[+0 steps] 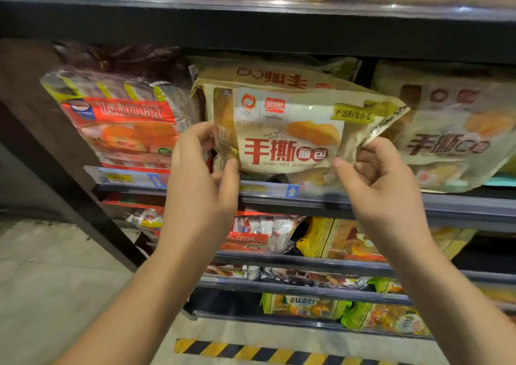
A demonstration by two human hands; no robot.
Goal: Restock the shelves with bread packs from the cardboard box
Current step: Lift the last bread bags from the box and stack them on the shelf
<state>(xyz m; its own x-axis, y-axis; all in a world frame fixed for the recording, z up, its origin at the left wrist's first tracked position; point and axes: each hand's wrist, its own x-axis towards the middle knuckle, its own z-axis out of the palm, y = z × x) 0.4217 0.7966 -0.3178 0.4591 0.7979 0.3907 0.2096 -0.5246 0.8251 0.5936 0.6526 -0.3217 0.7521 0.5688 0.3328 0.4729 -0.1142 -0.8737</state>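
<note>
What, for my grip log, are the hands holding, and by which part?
One beige bread pack: the left hand grips its left edge, the right hand pinches its right sealed edge.

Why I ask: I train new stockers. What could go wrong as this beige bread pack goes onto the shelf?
The left hand and right hand pinch only the side edges of the bread pack, tilted above the shelf lip; it could slip and fall. A second pack lies behind it and the red pack crowds its left, so pushing in may squash bread or dislodge a neighbour.
</note>
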